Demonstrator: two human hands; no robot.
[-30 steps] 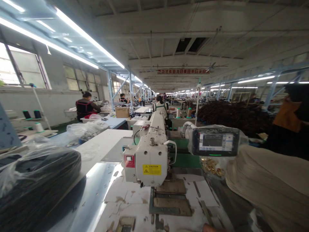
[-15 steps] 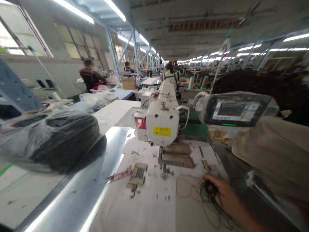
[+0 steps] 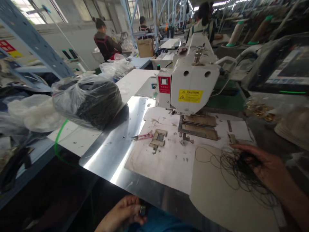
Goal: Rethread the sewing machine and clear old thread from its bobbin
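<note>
My right hand [image 3: 270, 166] is closed around a loose tangle of thin black cord [image 3: 249, 172], whose loops spread over a beige fabric piece [image 3: 217, 190]. Low in the view, in front of the table's edge, my left hand [image 3: 126, 211] has its fingers curled round a small dark, shiny piece [image 3: 143, 210], too small to name. Ahead stands a white sewing machine [image 3: 193, 80] with a metal clamp frame [image 3: 181, 125] beneath its head. Pink-handled thread snips [image 3: 142, 137] lie beside a small beige frame-shaped template [image 3: 159, 138] on the white work sheet [image 3: 145, 162].
A plastic bag of dark material [image 3: 91, 103] sits on the left of the table. A control screen [image 3: 285, 67] and a bag of gold-coloured metal parts [image 3: 260, 109] are on the right. Thread cones [image 3: 235, 33] stand behind. Several people work further back.
The view has tilted down and turned left. My left hand has come into sight at the bottom. My right hand still holds the black cord, with its loops more spread out.
</note>
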